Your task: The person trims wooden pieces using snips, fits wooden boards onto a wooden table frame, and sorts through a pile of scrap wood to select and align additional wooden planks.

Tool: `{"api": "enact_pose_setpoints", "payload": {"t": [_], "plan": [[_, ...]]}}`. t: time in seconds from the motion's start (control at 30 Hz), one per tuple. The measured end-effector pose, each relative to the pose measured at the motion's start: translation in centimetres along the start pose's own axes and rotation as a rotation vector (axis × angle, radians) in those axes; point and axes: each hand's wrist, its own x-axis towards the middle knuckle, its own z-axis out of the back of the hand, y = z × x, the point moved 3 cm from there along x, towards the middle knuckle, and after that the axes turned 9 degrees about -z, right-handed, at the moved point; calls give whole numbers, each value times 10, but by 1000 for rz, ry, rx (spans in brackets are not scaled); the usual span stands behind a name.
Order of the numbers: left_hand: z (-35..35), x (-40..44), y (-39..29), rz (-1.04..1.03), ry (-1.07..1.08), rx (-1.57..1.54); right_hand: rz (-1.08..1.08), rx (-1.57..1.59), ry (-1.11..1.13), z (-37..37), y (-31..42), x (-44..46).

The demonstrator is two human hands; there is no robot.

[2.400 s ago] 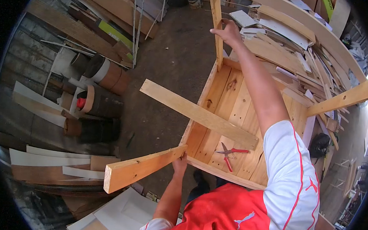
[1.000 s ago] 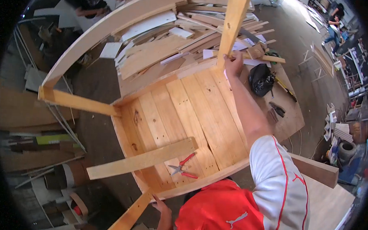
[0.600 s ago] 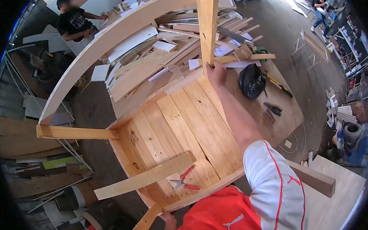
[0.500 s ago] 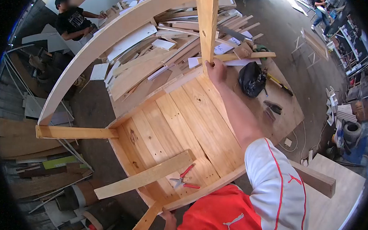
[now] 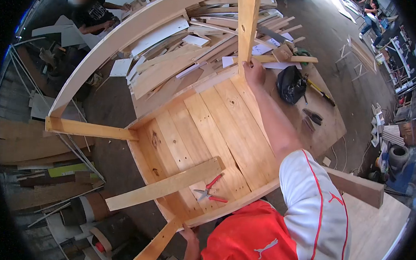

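Note:
A shallow wooden frame [image 5: 218,114] with a slatted bottom and posts at its corners lies in front of me. My right hand [image 5: 253,72] is closed round the foot of the upright post [image 5: 247,29] at the far right corner. Low at the near left corner, my left hand [image 5: 189,232] grips the frame's edge beside another post [image 5: 159,244]; its fingers are partly hidden. A loose board [image 5: 166,183] rests across the frame's left side. Red-handled pliers [image 5: 209,193] lie with handles apart on the slats. A curved board [image 5: 97,51] joins the far posts.
Offcuts [image 5: 173,66] are heaped on a worktable [image 5: 326,130] behind the frame, with a black bag [image 5: 291,85], a yellow-handled tool [image 5: 320,91] and dark pliers [image 5: 313,117]. One person [image 5: 92,13] is at the far left, another [image 5: 371,23] at the far right.
The view has swung right, and the frame appears turned. My right hand has gone from the upper part of a post to the foot of a post. The loose board remains on the frame.

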Motion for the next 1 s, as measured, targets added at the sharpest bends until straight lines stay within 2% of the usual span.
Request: {"api": "enact_pose_setpoints", "payload": {"t": [0.03,0.13,0.17,0.23,0.3,0.37,0.43,0.53,0.57,0.63,0.73,0.83,1.0], "plan": [[2,-8,-9,71,-9,63,24,34,-24,8,0,-9],[5,-44,-39,44,61,508,-48,85,4,36,-15,-61],[17,-19,-3,-428,102,614,-125,65,110,52,-22,-85],[-8,-55,-39,-820,334,1024,-117,85,183,81,-36,-138],[-34,-79,-63,-1511,424,1059,-116,50,215,126,-60,-200],[-57,-79,-57,-1525,487,1074,-71,-15,206,172,-77,-250],[-75,-65,-43,-1462,752,1011,-58,-66,209,217,-93,-291],[-79,-53,-29,-1277,863,1183,-53,-117,100,279,-141,-342],[-78,-50,-24,-1383,795,1187,-123,-99,21,295,-159,-350],[-74,-50,-24,-1385,808,1152,-266,-55,-130,323,-184,-368],[-71,-52,-27,-1411,815,1109,-266,-112,-332,351,-192,-350],[-74,-64,-34,-1370,813,1164,-141,-108,-161,355,-206,-314],[-72,-58,-29,-1453,786,1080,-211,-202,-11,357,-201,-306]]}}
